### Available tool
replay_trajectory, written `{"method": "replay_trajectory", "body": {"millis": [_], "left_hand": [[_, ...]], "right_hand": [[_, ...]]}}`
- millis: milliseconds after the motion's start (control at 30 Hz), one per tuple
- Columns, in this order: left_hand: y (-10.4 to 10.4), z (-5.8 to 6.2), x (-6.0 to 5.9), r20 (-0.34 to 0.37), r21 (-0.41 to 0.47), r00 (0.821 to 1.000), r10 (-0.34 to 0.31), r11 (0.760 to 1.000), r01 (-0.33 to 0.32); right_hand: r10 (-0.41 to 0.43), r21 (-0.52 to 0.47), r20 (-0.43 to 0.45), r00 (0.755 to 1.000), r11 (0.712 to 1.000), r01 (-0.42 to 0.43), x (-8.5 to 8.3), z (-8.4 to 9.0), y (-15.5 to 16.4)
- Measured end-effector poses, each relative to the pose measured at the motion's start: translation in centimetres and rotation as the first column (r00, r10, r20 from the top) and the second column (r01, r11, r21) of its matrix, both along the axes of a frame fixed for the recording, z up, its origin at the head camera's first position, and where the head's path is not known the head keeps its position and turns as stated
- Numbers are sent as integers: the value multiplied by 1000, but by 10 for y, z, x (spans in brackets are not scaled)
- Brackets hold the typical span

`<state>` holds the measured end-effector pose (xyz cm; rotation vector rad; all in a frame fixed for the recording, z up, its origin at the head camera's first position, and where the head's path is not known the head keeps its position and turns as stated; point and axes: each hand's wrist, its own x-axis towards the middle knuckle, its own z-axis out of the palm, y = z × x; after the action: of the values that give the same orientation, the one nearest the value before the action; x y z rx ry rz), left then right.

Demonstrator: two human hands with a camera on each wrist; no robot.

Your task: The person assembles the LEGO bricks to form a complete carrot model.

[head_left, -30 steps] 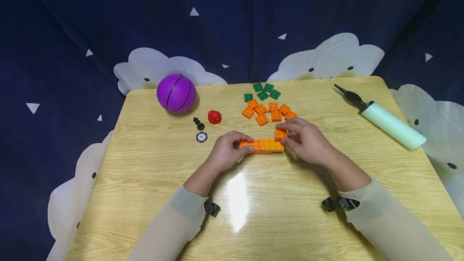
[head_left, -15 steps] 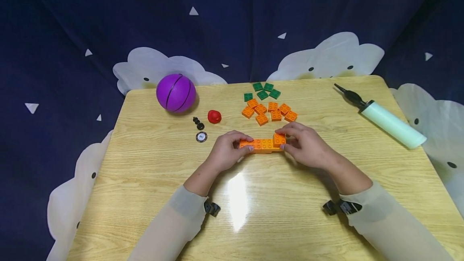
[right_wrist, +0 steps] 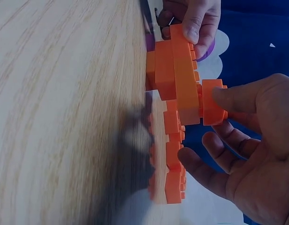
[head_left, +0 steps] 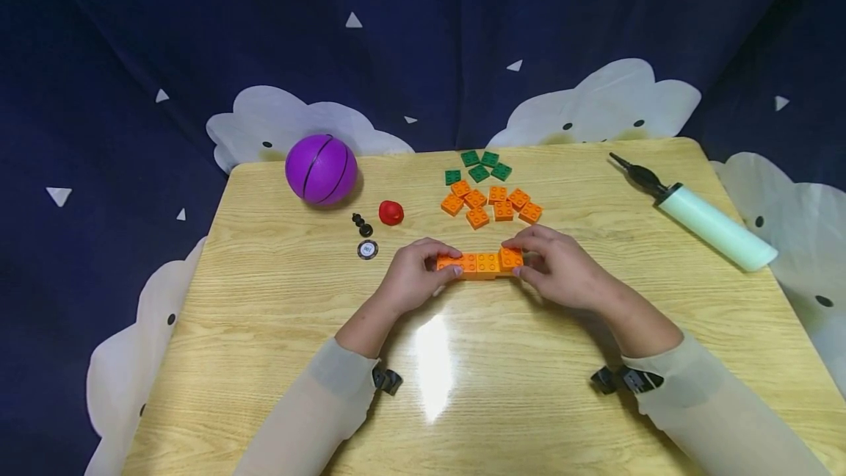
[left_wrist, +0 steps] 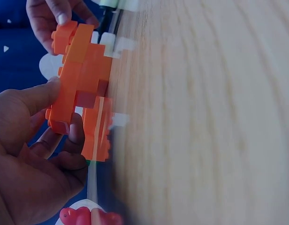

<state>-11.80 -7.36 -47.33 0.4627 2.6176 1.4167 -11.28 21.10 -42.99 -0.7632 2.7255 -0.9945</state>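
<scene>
- The head view shows the whole table [head_left: 277,358]: an orange brick row [head_left: 477,265] lying at its middle, with the left hand [head_left: 413,278] at the row's 9 o'clock end and the right hand [head_left: 562,267] at its 3 o'clock end.
- The right wrist view adds what the head view hides: a small orange brick [right_wrist: 211,101] sits on top of the row's right end, with the thumb pressing it and the other fingers curled loosely beneath.
- The left wrist view shows the left hand's thumb and curled fingers pinching the row's left end.
- At 12 o'clock from the row lie loose orange bricks [head_left: 492,206], well apart from both hands.
</scene>
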Motion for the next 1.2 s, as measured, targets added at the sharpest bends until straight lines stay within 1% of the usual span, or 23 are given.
{"method": "replay_trajectory", "body": {"millis": [300,467,567,667,767,833,900,967,1033,1200], "left_hand": [[0,0,0,8,-10,1000,7,1000,-6],[1,0,0,5,-7,1000,7,1000,-7],[0,-1,0,4,-4,1000,7,1000,-7],[0,-1,0,5,1,1000,7,1000,-7],[0,0,0,5,5,1000,5,1000,-5],[0,0,0,6,5,1000,5,1000,-5],[0,-1,0,6,3,1000,5,1000,-5],[0,-1,0,6,1,1000,4,1000,-4],[0,-1,0,7,0,1000,4,1000,-4],[0,-1,0,10,5,1000,7,1000,-7]], "right_hand": [[-1,16,-29,1000,1000,1,1,-1,-3],[0,4,-38,999,1000,0,1,-2,-3],[0,-14,-22,1000,1000,0,1,-3,-3],[-9,-36,19,1000,999,10,-1,-5,-1],[-24,-73,102,995,997,31,-2,-8,1],[-30,-105,178,984,993,49,-4,-9,2],[-34,-139,251,967,988,71,-5,-10,3],[-33,-167,303,953,982,87,-5,-11,3],[-33,-183,326,945,978,97,-6,-12,4],[-42,-192,333,942,975,111,-7,-15,6]]}}
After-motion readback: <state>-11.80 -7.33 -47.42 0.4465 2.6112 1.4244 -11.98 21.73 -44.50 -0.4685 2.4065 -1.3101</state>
